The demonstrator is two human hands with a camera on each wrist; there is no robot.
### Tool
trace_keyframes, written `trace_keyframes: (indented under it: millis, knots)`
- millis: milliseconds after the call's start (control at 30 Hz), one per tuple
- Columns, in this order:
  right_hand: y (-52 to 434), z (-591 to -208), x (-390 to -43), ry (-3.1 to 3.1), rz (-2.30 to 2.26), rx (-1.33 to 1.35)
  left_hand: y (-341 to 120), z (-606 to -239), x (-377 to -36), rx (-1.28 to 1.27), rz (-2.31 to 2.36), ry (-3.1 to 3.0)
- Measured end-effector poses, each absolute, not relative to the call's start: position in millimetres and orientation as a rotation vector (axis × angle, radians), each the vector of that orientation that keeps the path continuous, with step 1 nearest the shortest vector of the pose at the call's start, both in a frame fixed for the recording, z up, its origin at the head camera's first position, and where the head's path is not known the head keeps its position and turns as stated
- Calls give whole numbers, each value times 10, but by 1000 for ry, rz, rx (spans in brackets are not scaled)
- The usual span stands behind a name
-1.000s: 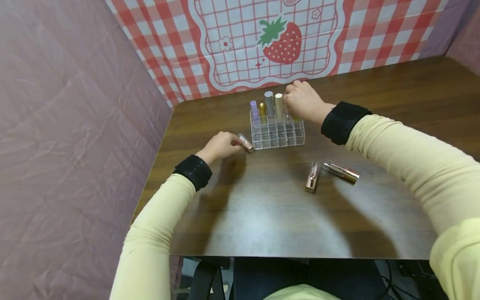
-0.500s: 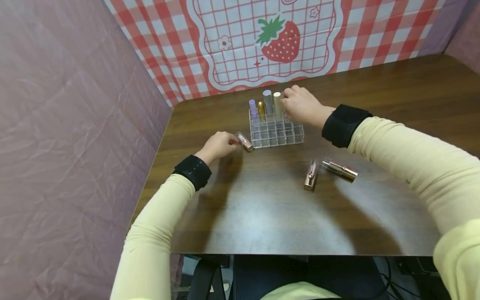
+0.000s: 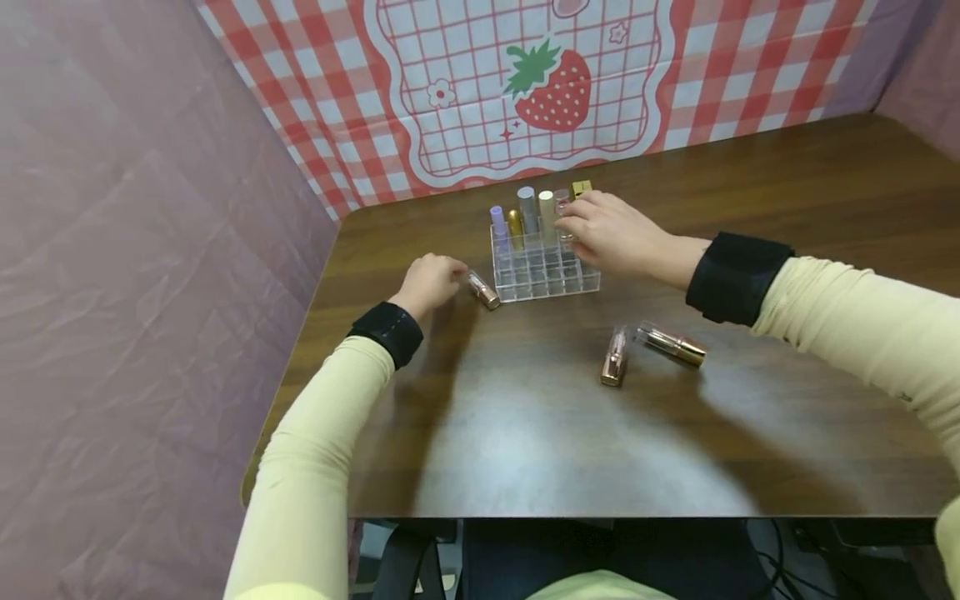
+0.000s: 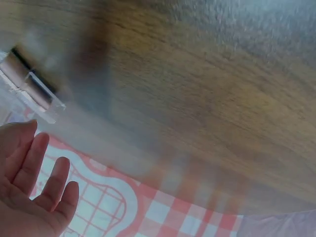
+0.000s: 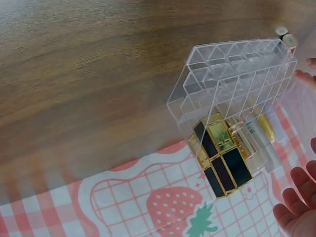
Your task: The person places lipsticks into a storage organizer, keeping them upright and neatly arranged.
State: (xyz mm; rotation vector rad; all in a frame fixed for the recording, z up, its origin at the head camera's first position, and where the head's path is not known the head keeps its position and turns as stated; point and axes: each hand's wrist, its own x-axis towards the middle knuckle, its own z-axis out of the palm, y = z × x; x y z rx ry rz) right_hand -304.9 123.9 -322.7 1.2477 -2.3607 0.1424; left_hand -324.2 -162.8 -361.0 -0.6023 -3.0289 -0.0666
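Left hand: our left hand [image 3: 431,281] rests on the table [image 3: 525,433] with its fingers curled about one end of a rose-gold lipstick [image 3: 482,289], which lies on the wood just beside the left wall of the clear organizer [image 3: 546,269].
Right hand: our right hand [image 3: 611,235] hovers over the organizer's back right corner, fingers bent; whether they pinch anything there we cannot tell, since the hand covers its own fingertips.
Hidden: the tubes behind our right hand are mostly covered (only a gold square cap [image 3: 581,188] shows past the knuckles).
Blur: the left wrist view is smeared, showing only an open palm [image 4: 29,192] and a corner of clear plastic.
Loose pieces: two more lipsticks [image 3: 613,355] [image 3: 672,344] lie near each other on the table, well apart from the organizer.
Writing: we can read no brand or label; the backdrop shows a strawberry [image 3: 551,90] only.
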Motion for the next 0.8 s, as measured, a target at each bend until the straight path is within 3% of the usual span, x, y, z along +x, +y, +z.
trace_keyframes:
  millis: [800]
  knots:
    - [1545, -3410, -2905, -2317, 284, 1258, -1470, -3826, -3526, -722, 94, -3070]
